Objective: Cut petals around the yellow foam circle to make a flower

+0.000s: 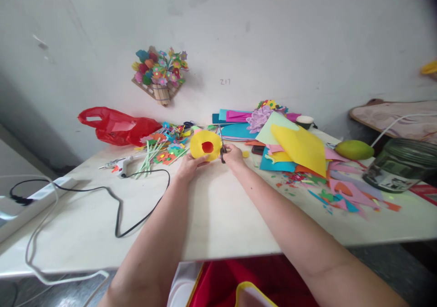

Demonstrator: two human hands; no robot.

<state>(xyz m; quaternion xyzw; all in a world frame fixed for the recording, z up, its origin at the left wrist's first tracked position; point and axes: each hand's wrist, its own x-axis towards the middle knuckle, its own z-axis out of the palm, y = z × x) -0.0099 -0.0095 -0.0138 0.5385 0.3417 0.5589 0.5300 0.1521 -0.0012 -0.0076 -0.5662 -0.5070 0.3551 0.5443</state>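
Note:
Near the middle of the table, my left hand (191, 164) grips the lower edge of a yellow foam flower (195, 147) with a round red centre. My right hand (234, 157) is closed around the dark handles of a pair of scissors (221, 136). The blades point up and away from me, right beside the flower's right edge. Whether the blades touch the foam I cannot tell. A small yellow scrap (245, 154) lies just right of my right hand.
Left are a glue gun (124, 166) with a black cord, green stems (150, 157) and a red plastic bag (119, 127). Foam sheets (300, 148), scraps (351, 193) and a glass jar (398, 166) lie right. A flower decoration (161, 72) hangs on the wall.

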